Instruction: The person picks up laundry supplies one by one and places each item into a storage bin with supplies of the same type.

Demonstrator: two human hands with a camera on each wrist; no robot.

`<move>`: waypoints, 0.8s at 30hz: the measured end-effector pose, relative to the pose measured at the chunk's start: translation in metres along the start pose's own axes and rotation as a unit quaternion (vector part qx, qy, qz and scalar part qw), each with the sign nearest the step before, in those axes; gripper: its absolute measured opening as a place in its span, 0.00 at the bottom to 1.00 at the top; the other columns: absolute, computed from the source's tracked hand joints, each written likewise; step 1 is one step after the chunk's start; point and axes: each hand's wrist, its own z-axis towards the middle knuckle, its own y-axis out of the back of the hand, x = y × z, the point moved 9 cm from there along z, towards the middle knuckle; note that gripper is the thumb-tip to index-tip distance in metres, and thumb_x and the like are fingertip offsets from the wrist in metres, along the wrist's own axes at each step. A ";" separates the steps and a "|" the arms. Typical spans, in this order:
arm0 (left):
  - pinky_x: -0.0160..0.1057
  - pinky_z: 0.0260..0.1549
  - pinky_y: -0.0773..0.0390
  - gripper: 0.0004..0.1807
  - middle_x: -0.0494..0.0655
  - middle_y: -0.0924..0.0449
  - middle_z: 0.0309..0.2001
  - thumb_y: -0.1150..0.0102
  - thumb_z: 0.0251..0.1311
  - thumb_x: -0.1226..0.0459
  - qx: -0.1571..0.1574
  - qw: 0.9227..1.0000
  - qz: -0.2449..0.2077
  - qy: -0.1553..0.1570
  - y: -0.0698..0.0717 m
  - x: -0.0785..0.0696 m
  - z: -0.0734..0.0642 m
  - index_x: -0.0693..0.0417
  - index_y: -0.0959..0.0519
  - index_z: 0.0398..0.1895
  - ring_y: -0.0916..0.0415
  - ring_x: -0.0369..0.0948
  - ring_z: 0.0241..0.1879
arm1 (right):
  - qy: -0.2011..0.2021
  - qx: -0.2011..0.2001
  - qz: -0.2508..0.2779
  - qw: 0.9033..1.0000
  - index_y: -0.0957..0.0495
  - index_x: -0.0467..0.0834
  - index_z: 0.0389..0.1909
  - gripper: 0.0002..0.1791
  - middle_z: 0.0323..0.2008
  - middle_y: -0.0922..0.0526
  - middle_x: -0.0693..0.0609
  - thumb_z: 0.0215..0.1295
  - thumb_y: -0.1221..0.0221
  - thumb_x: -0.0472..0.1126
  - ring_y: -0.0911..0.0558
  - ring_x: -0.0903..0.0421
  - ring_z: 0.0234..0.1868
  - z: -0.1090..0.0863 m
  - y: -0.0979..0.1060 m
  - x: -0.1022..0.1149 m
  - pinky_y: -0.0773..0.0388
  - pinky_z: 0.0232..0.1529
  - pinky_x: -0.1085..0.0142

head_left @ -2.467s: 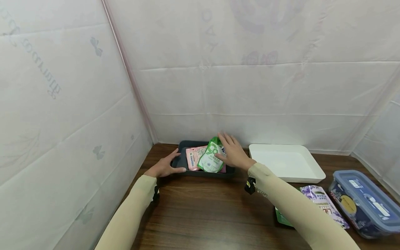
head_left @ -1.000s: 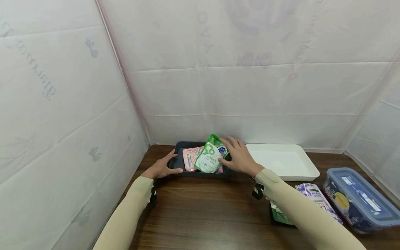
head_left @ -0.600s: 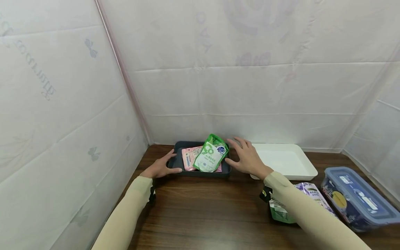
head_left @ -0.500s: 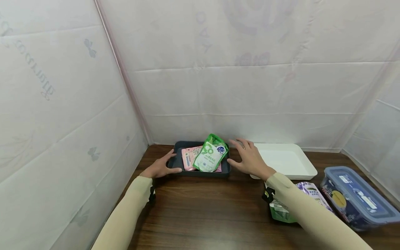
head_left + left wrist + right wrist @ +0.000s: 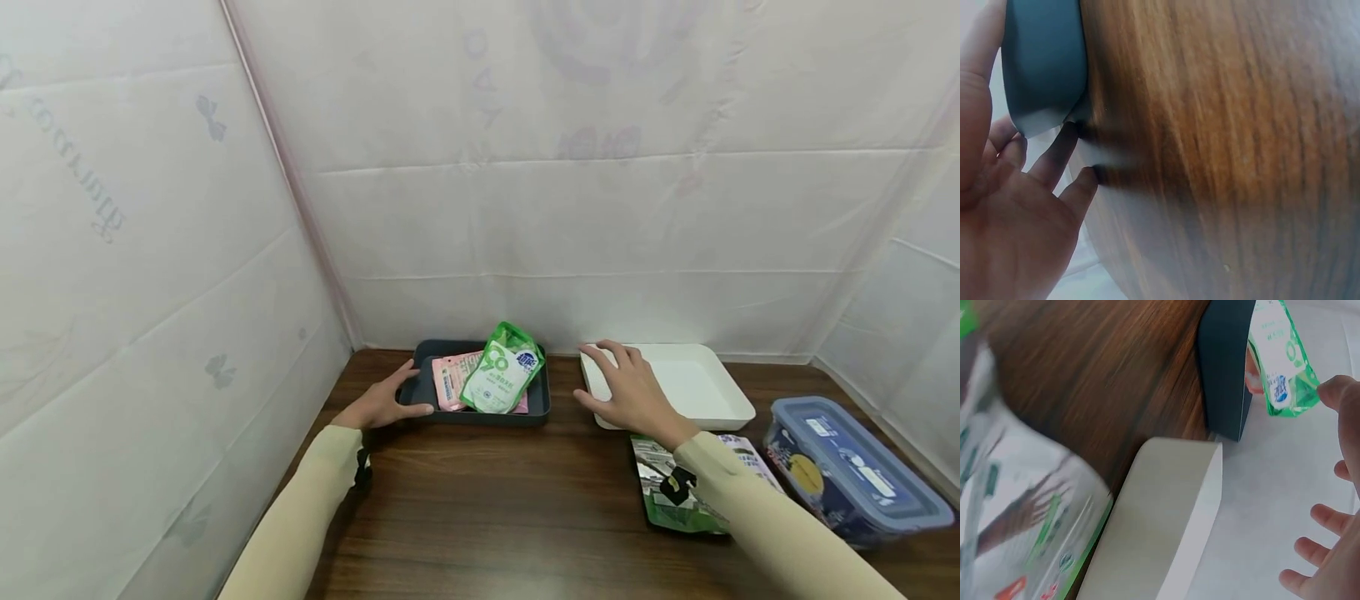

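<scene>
A dark grey tray (image 5: 480, 419) stands on the wooden table near the back wall. In it lies a pink pouch (image 5: 450, 383), partly covered by a green-and-white pouch (image 5: 495, 379) that leans over the back rim. My left hand (image 5: 381, 404) grips the tray's left end, thumb by the near corner and fingers spread along the end wall. The left wrist view shows its fingertips (image 5: 1088, 178) down at the table beside the tray. My right hand (image 5: 630, 390) is over the left end of a shallow white tray (image 5: 697, 383), fingers spread and holding nothing.
Beneath my right forearm lie a green-and-silver pouch (image 5: 675, 508) and a purple-and-white pouch (image 5: 750, 457). At the right stands a blue lidded container (image 5: 855, 471). White sheeting (image 5: 525, 208) walls off the back and both sides.
My right hand has left the green-and-white pouch and moved right, from the dark tray to the white one. My left hand has kept its place on the dark tray.
</scene>
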 end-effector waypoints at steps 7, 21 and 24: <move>0.68 0.71 0.45 0.56 0.59 0.60 0.83 0.31 0.60 0.39 0.000 1.000 0.011 -0.010 0.001 -0.005 0.000 0.54 0.45 0.82 0.53 0.64 0.78 | -0.023 0.008 -0.010 1.000 0.34 0.46 0.75 0.42 0.70 0.34 0.35 0.64 0.33 0.59 0.33 0.29 0.65 -0.020 0.010 -0.018 0.35 0.60 0.31; 0.66 0.70 0.42 0.51 0.66 0.52 0.80 0.33 0.64 0.43 -0.060 0.994 0.044 -0.078 0.012 -0.035 -0.012 0.61 0.43 0.80 0.47 0.65 0.76 | -0.044 -0.008 -0.024 0.999 0.34 0.46 0.75 0.43 0.71 0.36 0.35 0.63 0.31 0.57 0.35 0.28 0.66 -0.056 0.032 -0.049 0.36 0.57 0.29; 0.65 0.70 0.41 0.52 0.65 0.51 0.80 0.33 0.64 0.43 -0.078 0.992 0.045 -0.091 0.011 -0.046 -0.011 0.62 0.45 0.80 0.46 0.64 0.76 | -0.047 -0.010 -0.030 0.998 0.34 0.46 0.74 0.42 0.71 0.36 0.34 0.62 0.31 0.56 0.35 0.27 0.64 -0.064 0.036 -0.054 0.35 0.56 0.29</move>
